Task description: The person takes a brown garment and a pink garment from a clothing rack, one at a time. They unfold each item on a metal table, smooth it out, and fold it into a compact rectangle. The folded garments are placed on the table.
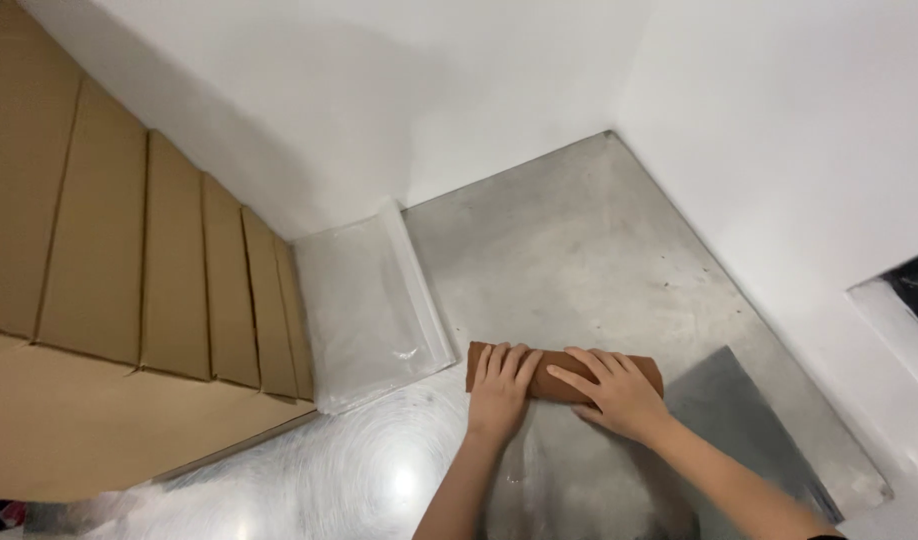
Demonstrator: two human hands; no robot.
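Head view, left to right. Flattened cardboard boxes (129, 250) stand on edge in a row along the left wall. Just beside them lies a stack of clear plastic bags (369, 310), one edge against the wall, apparently kept within reach. On the bare metal tabletop (579, 250), the left hand (501, 390) lies flat, fingers spread, on the left end of a brown rolled cloth (554, 378); the right hand (619, 392) presses the roll's right part, fingers pointing left. Neither hand closes around the roll; both press it down from above, seemingly to keep it tight. A grey sheet (724, 405) lies right of the roll, partly under the right forearm. Nothing stands between hands and bags.
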